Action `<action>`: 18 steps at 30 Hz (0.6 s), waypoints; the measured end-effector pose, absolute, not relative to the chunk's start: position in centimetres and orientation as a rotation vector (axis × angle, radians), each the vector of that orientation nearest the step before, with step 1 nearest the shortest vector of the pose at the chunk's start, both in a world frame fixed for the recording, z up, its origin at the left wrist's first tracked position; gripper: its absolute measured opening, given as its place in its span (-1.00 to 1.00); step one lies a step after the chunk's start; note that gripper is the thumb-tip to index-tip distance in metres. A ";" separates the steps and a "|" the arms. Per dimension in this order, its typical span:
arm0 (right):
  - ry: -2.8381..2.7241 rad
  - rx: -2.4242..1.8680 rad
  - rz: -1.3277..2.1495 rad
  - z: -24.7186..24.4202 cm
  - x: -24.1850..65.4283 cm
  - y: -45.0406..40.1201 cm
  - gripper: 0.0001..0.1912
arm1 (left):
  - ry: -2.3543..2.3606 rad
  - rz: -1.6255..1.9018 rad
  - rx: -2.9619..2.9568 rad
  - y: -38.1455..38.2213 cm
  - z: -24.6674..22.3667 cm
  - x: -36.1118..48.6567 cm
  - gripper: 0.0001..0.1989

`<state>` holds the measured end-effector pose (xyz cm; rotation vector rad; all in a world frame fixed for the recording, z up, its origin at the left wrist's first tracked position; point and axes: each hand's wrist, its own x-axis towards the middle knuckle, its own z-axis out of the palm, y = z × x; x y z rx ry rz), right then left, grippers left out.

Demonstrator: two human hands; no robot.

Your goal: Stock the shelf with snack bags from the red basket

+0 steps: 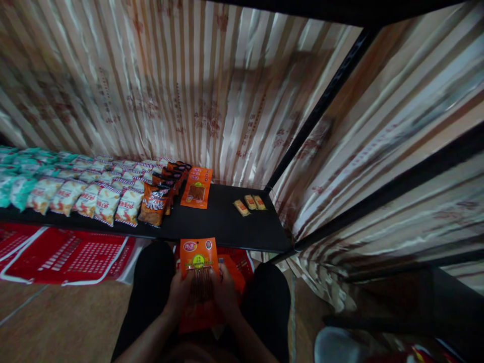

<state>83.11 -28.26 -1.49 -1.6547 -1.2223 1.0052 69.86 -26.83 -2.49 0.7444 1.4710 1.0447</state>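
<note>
Between my knees, my left hand and my right hand grip an orange snack packet by its two sides, thumbs on its front. A clear window in the packet shows brown strips inside. Another orange packet is partly visible behind my right hand. On the black shelf in front of me lies a matching orange packet, beside a row of brown-orange snack bags. Several small yellow wrapped snacks lie toward the shelf's right end.
White snack bags and teal bags fill the shelf's left part in rows. Red baskets with white handles stand below it. Black metal posts frame the right corner, with striped curtain behind. A dark-edged container sits at lower right.
</note>
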 end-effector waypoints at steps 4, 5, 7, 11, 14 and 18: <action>-1.202 -1.691 0.991 -1.5 83.0 -27.7 -0.81 | 1.451 1.045 0.790 -26.3 -2.3 69.6 -0.67; -1.200 -1.699 0.992 -1.5 83.0 -27.6 -0.82 | 1.467 1.042 0.802 -26.2 -2.4 69.5 -0.67; -1.204 -1.705 0.998 -1.5 83.0 -27.4 -0.81 | 1.487 1.029 0.838 -26.0 -2.6 69.4 -0.70; -1.209 -1.702 1.004 -1.0 83.0 -26.9 -0.81 | 1.509 0.990 0.938 -25.5 -3.1 69.1 -0.73; -1.216 -1.750 0.961 -0.5 83.1 -26.5 -0.82 | 1.513 0.998 1.010 -24.7 -3.0 68.9 -0.74; -1.222 -1.786 0.880 -0.1 83.1 -25.7 -0.85 | 1.566 1.005 1.039 -23.4 -2.0 68.9 -0.81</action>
